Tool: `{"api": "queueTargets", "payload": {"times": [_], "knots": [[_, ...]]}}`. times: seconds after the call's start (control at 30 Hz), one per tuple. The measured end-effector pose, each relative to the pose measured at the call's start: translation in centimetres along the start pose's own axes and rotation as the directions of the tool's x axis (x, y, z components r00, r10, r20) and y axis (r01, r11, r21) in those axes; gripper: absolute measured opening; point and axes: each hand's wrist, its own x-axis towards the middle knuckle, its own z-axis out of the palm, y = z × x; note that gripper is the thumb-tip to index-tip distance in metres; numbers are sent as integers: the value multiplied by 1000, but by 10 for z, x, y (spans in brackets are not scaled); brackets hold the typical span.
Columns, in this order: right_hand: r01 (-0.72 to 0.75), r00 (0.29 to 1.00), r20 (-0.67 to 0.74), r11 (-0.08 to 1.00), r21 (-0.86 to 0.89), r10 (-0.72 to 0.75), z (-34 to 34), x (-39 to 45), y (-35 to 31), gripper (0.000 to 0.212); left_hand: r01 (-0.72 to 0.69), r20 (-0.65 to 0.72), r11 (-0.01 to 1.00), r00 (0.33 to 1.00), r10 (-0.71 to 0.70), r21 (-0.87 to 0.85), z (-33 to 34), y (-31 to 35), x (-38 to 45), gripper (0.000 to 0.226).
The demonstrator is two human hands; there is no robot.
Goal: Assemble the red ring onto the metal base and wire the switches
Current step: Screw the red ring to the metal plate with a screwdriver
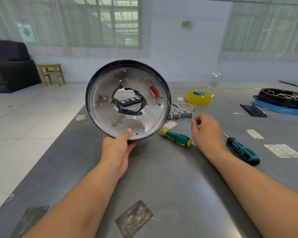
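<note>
Two bare forearms reach up from the bottom of the frame over a grey tabletop (170, 186): left hand (118, 148) grips the metal base (127, 100) upright at centre, red showing through its holes, while right hand (207, 133), loosely curled and empty, hovers near the switches (181, 114), likely next to wire.

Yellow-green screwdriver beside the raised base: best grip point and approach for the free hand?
Take the yellow-green screwdriver by its thick handle, coming from above. It lies flat on the table, handle toward the right hand, which hovers empty just beside it. The thin shaft points under the metal base that the left hand holds tilted up, so that end is crowded.
</note>
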Motion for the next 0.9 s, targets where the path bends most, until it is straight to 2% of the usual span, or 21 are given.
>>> {"api": "queueTargets", "payload": {"times": [0.1,0.27,0.37,0.43,0.53,0.63,0.9], "knots": [[-51,998,27,984,-172,56,14,19,13,19,-6,8,1000,1000,6,-5,0,-1,2,50],[-111,991,28,930,-352,129,30,49,26,30,-28,26,999,999,29,-32,-4,-3,7,51],[-113,990,2,807,-579,140,34,64,27,26,-37,39,998,998,39,-48,-5,-4,11,52],[-112,990,-8,737,-667,143,38,73,27,27,-36,44,998,998,38,-49,-5,-4,13,51],[-109,986,10,697,-709,164,48,85,33,32,-30,61,998,998,33,-51,-6,-5,16,48],[-102,983,37,704,-703,179,55,94,40,33,-18,74,998,997,22,-52,-7,-6,17,47],[-96,984,44,716,-691,174,61,104,45,21,-7,86,998,996,12,-55,-7,-6,15,45]]}}
